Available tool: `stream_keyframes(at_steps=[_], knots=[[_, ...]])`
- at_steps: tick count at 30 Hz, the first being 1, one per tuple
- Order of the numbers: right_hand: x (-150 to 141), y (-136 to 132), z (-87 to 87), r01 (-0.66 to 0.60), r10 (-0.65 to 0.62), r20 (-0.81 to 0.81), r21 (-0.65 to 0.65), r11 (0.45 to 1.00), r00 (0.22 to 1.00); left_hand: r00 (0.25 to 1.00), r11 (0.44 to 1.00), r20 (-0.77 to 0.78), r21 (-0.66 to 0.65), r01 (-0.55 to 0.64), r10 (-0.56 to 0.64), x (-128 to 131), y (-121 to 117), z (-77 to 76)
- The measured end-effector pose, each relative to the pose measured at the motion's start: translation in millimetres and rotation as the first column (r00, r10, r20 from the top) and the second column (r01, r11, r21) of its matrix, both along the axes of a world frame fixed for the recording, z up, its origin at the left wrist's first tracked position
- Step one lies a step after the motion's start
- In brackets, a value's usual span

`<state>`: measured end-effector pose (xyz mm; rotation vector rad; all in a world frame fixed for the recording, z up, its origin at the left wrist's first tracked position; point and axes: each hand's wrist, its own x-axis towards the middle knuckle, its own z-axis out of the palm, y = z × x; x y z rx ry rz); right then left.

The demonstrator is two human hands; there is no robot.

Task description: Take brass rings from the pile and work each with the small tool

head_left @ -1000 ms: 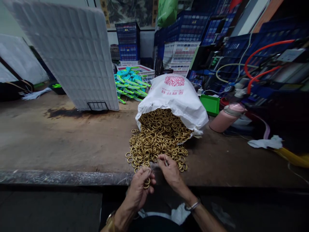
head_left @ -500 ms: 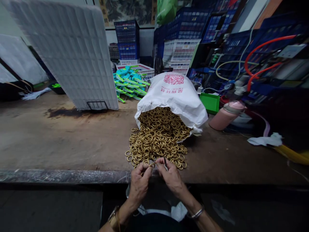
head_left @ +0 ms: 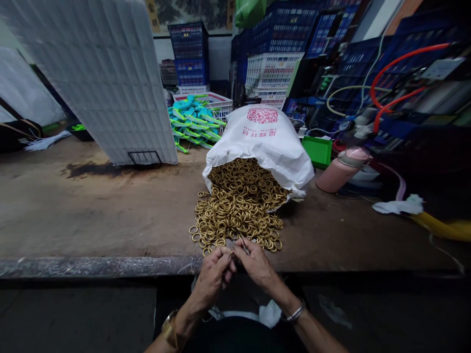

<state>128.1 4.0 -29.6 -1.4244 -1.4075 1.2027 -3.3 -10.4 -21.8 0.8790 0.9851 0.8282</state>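
A white sack [head_left: 265,142] lies on its side on the brown workbench [head_left: 91,215], spilling a heap of gold rings [head_left: 235,211] toward me. My left hand [head_left: 213,274] and my right hand [head_left: 255,264] meet fingertip to fingertip at the near edge of the heap, above the bench's front edge. Both are pinched closed. The left hand's fingers pinch a gold ring. The right hand pinches a thin dark tool or pin that I cannot make out clearly.
A large white gridded panel [head_left: 103,78] leans at the back left. Teal and green plastic parts [head_left: 191,122] lie behind the sack. A pink bottle [head_left: 340,169], a green box [head_left: 318,149], red hoses [head_left: 393,83] and stacked blue and white crates [head_left: 275,63] crowd the right.
My left hand rose from below the bench edge to meet the right hand at the heap's near edge. The view tilted slightly.
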Motion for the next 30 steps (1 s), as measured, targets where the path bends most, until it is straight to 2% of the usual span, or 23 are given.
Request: stream_keyframes(at_steps=[4,7,9,11,15,19,21,24,27,30], knots=[[1.8,0.0,-0.8,-0.035,0.035,-0.017,-0.008,0.999,0.999,0.998,0.999,0.056,-0.029,-0.018,0.019,0.2,-0.9,-1.4],[4.3,-1.2,-2.4,-0.012,0.006,0.161,0.036,0.999,0.987,0.998,0.999,0.049,-0.039,-0.031,0.033,0.0,-1.3,-2.5],[5.9,-3.8,-3.9,-0.034,0.003,0.351,0.083,0.996,0.936,0.998,0.998,0.031,-0.042,-0.045,0.046,-0.3,-1.1,-4.0],[6.7,-7.5,-4.7,-0.106,0.050,0.518,0.080,0.991,0.854,0.998,0.998,0.001,-0.035,-0.058,0.058,-0.1,-0.4,-5.1],[5.6,-12.8,-3.1,-0.216,0.152,0.696,0.004,0.976,0.702,0.995,0.997,-0.065,0.016,-0.081,0.082,1.5,0.8,-4.4],[8.0,-11.2,-5.1,-0.234,0.188,0.766,-0.051,0.971,0.615,0.994,0.992,-0.073,0.099,-0.074,0.081,-0.3,-2.5,-0.2],[10.9,-8.9,-9.3,-0.215,0.171,0.784,-0.049,0.975,0.597,0.998,0.995,-0.053,0.093,-0.036,0.041,-2.6,-6.3,1.8],[12.6,-4.9,-14.8,-0.166,0.099,0.780,0.006,0.986,0.618,0.998,1.000,0.062,0.001,0.005,-0.006,-4.8,-12.2,2.8],[7.6,0.4,-14.6,-0.089,-0.010,0.753,0.091,0.992,0.658,0.975,0.995,0.218,-0.101,-0.018,0.040,-5.2,-14.7,1.7],[-1.8,6.8,-10.6,-0.039,-0.076,0.783,0.127,0.991,0.618,0.955,0.987,0.281,-0.152,-0.056,0.097,-6.5,-13.8,0.8]])
